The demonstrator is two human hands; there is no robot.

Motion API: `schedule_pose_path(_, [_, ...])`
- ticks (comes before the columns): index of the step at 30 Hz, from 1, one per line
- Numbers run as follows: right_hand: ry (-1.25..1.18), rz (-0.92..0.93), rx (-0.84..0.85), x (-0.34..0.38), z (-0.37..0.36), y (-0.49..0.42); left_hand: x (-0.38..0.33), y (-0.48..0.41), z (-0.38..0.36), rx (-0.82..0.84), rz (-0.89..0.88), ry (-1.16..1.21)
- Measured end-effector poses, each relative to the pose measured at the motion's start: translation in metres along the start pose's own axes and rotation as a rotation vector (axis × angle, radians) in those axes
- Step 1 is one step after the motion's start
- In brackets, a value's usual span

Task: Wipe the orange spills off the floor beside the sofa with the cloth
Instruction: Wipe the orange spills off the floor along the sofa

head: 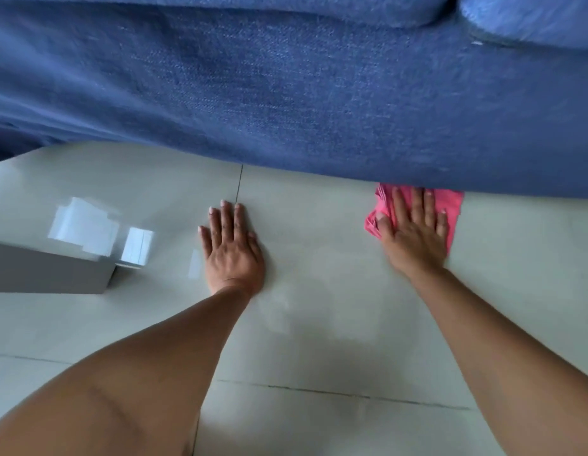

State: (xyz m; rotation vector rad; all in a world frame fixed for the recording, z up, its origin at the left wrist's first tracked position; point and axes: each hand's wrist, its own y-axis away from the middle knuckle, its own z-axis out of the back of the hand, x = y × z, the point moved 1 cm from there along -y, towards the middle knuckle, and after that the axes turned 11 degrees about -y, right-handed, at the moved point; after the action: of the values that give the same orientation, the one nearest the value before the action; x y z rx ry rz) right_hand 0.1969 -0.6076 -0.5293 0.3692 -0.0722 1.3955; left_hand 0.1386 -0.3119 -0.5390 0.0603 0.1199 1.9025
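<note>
A pink cloth point(450, 205) lies flat on the pale tiled floor point(319, 307) right against the bottom edge of the blue sofa point(286, 93). My right hand point(414, 232) presses down on the cloth with fingers spread, fingertips almost at the sofa. My left hand point(231, 248) rests flat on the bare floor to the left, fingers together and holding nothing. No orange spill shows on the visible tiles; the cloth hides what is under it.
A grey box-like object point(49, 271) stands on the floor at the left. Bright window reflections lie on the glossy tiles near it. Dark grout lines cross the floor in front of the sofa and below my arms.
</note>
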Motion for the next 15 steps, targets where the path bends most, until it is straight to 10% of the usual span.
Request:
schedule_pose_path(3, [-0.072,-0.049,0.013,0.056,-0.007,-0.027,-0.001,-0.001,-0.001,0.002,-0.007,-0.01])
schedule_pose_path(7, [-0.018,0.329,0.094,0.097,-0.03,0.021,-0.003,-0.001,-0.002,0.003,-0.002,-0.037])
schedule_pose_path(12, [0.067,0.667,0.185,-0.002,-0.026,0.1,-0.01,0.004,0.006,-0.006,0.019,-0.048])
schedule_pose_path(15, [0.11,0.452,0.083,-0.085,0.0,0.09,-0.047,0.022,0.016,-0.031,-0.084,0.068])
